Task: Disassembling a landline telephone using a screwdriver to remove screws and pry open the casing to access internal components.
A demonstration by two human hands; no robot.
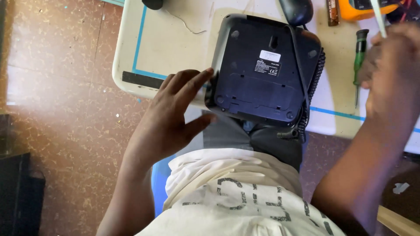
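A dark blue desk telephone (pixel 262 70) lies upside down on the cream table (pixel 166 43), its base overhanging the near edge. A coiled black cord (pixel 306 109) runs down its right side. My left hand (pixel 175 118) rests with spread fingers against the telephone's left edge, holding nothing. My right hand (pixel 391 72) is raised over the table at the right, blurred, with a thin white strip (pixel 378 17) rising from it. A green-handled screwdriver (pixel 359 59) lies just left of that hand.
An orange meter (pixel 367 8) and a small brown object (pixel 332 12) lie at the table's far right. A black handset (pixel 297 11) sits behind the telephone. Blue tape lines (pixel 140 39) mark the tabletop. A speckled brown floor (pixel 65 109) spreads to the left.
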